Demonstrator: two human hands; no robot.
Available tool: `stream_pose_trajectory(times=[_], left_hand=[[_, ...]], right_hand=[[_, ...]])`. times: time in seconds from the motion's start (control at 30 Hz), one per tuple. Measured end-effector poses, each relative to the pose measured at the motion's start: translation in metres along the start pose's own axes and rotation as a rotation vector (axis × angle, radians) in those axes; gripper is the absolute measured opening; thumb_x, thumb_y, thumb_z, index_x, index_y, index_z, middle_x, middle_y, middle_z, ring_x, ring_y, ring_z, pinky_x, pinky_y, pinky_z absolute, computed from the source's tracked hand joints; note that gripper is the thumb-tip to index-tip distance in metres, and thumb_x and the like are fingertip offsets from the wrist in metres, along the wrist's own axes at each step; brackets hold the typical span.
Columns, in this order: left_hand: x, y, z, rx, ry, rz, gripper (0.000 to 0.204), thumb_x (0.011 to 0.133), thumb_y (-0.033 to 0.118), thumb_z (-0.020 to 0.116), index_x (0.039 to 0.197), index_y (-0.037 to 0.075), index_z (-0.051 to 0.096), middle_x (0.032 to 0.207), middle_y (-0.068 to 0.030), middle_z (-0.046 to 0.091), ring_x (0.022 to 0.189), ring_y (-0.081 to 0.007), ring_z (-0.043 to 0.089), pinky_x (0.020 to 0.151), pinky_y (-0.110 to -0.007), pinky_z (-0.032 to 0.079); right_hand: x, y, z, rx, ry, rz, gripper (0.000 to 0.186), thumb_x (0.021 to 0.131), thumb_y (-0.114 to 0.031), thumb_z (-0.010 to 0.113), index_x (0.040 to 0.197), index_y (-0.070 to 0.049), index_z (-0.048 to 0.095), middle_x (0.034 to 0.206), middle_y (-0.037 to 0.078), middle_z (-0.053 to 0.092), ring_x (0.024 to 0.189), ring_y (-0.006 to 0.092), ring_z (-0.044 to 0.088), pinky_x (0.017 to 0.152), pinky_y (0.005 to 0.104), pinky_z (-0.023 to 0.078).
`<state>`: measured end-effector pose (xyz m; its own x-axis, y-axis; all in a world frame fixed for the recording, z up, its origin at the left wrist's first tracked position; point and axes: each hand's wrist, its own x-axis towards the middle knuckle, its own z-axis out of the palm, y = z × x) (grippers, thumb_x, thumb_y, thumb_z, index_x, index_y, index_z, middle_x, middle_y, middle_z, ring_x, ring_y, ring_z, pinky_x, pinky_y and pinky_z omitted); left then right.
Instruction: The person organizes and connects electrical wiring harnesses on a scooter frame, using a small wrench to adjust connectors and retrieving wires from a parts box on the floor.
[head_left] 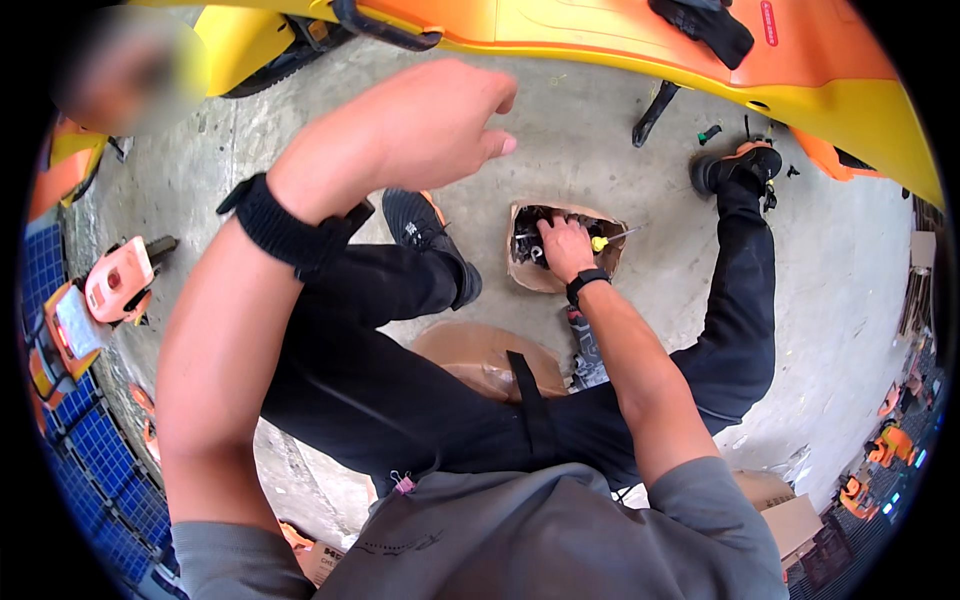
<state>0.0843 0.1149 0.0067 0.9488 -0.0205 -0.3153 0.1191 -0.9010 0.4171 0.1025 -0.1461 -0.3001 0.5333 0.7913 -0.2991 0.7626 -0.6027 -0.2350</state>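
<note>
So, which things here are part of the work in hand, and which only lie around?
In hand:
right hand, reaching into the small cardboard box
yellow-handled screwdriver in that box
left hand, raised, holding nothing

Lying about:
orange power tools
black strap
brown cardboard piece

Bare concrete floor (600, 150) lies open between the box (527, 275) and the yellow-orange hull (620, 45) above. Shoes (430, 240) and black-trousered legs (745, 290) flank the box (left and right), and a brown parcel (480, 355) blocks its near side.
</note>
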Motion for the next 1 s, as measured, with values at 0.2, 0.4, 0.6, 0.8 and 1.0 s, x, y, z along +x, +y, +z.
stream_pose_trajectory(times=[0.2,0.4,0.6,0.8,1.0], left_hand=[[0.002,0.008,-0.005,-0.016,-0.008,0.067,0.027,0.085,0.018,0.065,0.105,-0.001,0.058,0.094,-0.0188,0.064,0.09,-0.0366,0.062,0.079,-0.043,0.05],[0.001,0.009,-0.003,-0.029,-0.026,0.041,0.028,0.086,0.02,0.065,0.105,0.0,0.058,0.096,-0.0182,0.064,0.093,-0.0362,0.061,0.081,-0.043,0.049],[-0.002,0.004,-0.005,-0.033,-0.01,0.013,0.03,0.087,0.021,0.065,0.106,0.0,0.058,0.098,-0.0183,0.063,0.094,-0.036,0.061,0.082,-0.044,0.049],[-0.001,0.0,0.0,0.003,0.002,-0.011,0.03,0.086,0.022,0.066,0.106,0.001,0.058,0.096,-0.0172,0.065,0.096,-0.0354,0.061,0.082,-0.044,0.049],[-0.006,-0.002,0.0,0.017,0.046,-0.003,0.03,0.087,0.023,0.065,0.106,0.001,0.059,0.096,-0.0166,0.065,0.095,-0.0357,0.061,0.082,-0.044,0.049]], right_hand=[[-0.004,0.008,0.004,0.06,-0.011,0.064,0.02,0.085,-0.014,0.048,0.1,-0.012,0.061,0.092,0.014,0.064,0.092,0.0329,0.061,0.08,0.0462,0.048],[-0.006,0.01,0.014,0.183,0.068,0.2,0.022,0.078,-0.009,0.056,0.099,-0.005,0.055,0.094,0.018,0.062,0.091,0.0356,0.06,0.077,0.0473,0.047],[-0.022,0.012,0.015,0.094,0.047,0.107,0.013,0.076,-0.01,0.057,0.089,-0.007,0.06,0.094,0.014,0.061,0.088,0.0325,0.059,0.075,0.0461,0.047],[-0.033,0.005,0.009,0.024,0.015,0.076,0.022,0.082,-0.014,0.05,0.095,-0.007,0.066,0.1,0.013,0.062,0.096,0.031,0.057,0.081,0.0448,0.047],[-0.044,-0.002,0.0,-0.001,0.014,0.053,0.023,0.083,-0.013,0.049,0.095,-0.008,0.068,0.1,0.012,0.063,0.098,0.0307,0.056,0.085,0.0459,0.044]])
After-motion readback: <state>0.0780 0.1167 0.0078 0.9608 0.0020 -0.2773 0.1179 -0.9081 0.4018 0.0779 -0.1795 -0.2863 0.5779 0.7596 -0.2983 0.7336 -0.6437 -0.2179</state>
